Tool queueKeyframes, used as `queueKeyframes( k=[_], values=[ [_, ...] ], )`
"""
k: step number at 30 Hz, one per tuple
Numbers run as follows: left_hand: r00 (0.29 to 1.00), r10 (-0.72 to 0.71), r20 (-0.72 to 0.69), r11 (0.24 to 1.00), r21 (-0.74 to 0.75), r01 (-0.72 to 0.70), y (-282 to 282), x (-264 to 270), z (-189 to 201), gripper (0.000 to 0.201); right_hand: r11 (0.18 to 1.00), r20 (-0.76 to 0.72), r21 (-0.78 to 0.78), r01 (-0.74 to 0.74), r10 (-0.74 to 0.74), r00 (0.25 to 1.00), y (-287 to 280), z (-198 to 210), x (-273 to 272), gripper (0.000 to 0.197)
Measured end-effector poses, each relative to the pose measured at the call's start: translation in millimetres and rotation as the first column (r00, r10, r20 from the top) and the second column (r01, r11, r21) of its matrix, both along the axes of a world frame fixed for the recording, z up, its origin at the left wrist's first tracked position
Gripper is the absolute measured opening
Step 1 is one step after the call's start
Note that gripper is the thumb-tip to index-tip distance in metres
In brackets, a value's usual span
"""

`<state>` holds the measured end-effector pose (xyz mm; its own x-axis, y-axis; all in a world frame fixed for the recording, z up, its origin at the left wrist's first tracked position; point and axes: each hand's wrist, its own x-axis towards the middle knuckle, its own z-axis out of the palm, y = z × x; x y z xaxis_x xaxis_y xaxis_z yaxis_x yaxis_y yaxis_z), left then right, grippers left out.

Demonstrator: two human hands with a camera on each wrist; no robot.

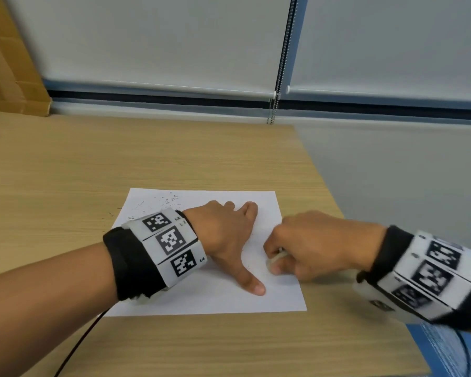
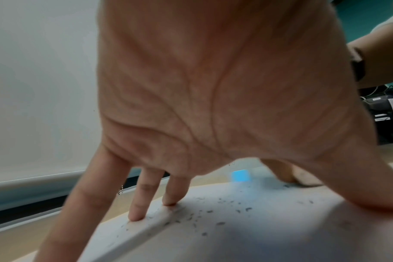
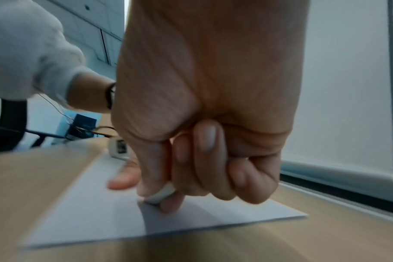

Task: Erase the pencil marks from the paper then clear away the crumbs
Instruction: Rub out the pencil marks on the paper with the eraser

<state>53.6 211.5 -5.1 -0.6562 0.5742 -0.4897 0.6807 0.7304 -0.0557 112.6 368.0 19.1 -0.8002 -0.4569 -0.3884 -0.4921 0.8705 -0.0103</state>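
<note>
A white sheet of paper point(image 1: 207, 297) lies on the wooden table point(image 1: 120, 159). My left hand point(image 1: 229, 238) rests on it with fingers spread and straight, pressing the sheet down, thumb pointing toward me. My right hand point(image 1: 310, 246) is curled into a fist over the sheet's right part and pinches a small white eraser point(image 1: 276, 258), whose tip touches the paper point(image 3: 90, 218). The eraser point(image 3: 162, 195) shows between thumb and fingers in the right wrist view. Dark eraser crumbs point(image 1: 163, 204) lie scattered near the paper's far left corner and under my left palm point(image 2: 213, 212).
The table's right edge point(image 1: 321, 170) runs close to the paper. A cardboard box point(image 1: 8, 66) stands at the far left by the wall. A black cable point(image 1: 76, 346) trails off the front edge. Roller blinds with a bead chain point(image 1: 273, 104) hang behind.
</note>
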Motion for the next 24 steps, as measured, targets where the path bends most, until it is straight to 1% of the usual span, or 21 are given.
queueKeyframes(
  k=[1, 3, 8, 12, 13, 14, 16, 17, 21, 24],
  values=[
    [1.0, 0.004, 0.0, 1.0, 0.002, -0.004, 0.0, 0.0, -0.2, 0.146, 1.0, 0.035, 0.006, -0.021, 0.021, 0.999, -3.0, -0.2, 5.8, 0.022],
    [1.0, 0.004, -0.002, 1.0, 0.014, -0.004, -0.6, 0.9, 0.2, 0.149, 1.0, 0.029, 0.014, -0.025, 0.024, 0.999, -7.2, 1.3, 2.1, 0.021],
    [1.0, 0.009, 0.003, 0.999, 0.041, -0.009, -3.6, 1.1, 1.2, 0.15, 0.996, -0.139, -0.016, 0.093, -0.094, 0.986, -7.8, 2.1, -43.7, 0.024],
    [1.0, 0.024, 0.009, 0.999, 0.047, -0.025, -5.1, 0.3, 0.8, 0.145, 0.995, -0.214, -0.03, 0.1, -0.104, 0.971, -3.0, -7.3, -36.7, 0.022],
    [1.0, 0.02, 0.003, 0.998, 0.054, -0.02, -5.9, -0.2, 0.5, 0.143, 0.992, -0.213, -0.062, 0.108, -0.119, 0.97, 2.4, -7.6, -34.0, 0.022],
    [1.0, 0.011, -0.003, 0.998, 0.058, -0.01, -7.4, -0.8, 1.2, 0.142, 0.984, -0.191, -0.129, 0.124, -0.148, 0.97, 8.9, -5.8, -32.0, 0.02],
    [1.0, -0.018, -0.01, 0.999, 0.042, 0.018, -11.5, -1.1, 5.9, 0.141, 0.945, -0.118, -0.287, 0.154, -0.195, 0.974, 21.5, -0.1, -29.1, 0.017],
    [0.999, -0.032, -0.012, 0.999, 0.034, 0.033, -14.3, -0.4, 9.7, 0.14, 0.93, -0.097, -0.332, 0.159, -0.202, 0.975, 25.9, 2.9, -27.9, 0.018],
    [0.996, -0.044, -0.075, 0.998, 0.037, 0.047, -36.8, -0.6, 28.7, 0.124, 0.889, -0.09, -0.398, 0.226, -0.283, 0.955, 29.6, 7.5, -31.3, 0.015],
    [0.994, -0.006, -0.111, 1.0, -0.02, 0.004, -63.9, -2.7, 34.4, 0.111, 0.884, -0.177, -0.406, 0.231, -0.324, 0.929, 22.4, 8.5, -47.6, 0.012]
  ],
)
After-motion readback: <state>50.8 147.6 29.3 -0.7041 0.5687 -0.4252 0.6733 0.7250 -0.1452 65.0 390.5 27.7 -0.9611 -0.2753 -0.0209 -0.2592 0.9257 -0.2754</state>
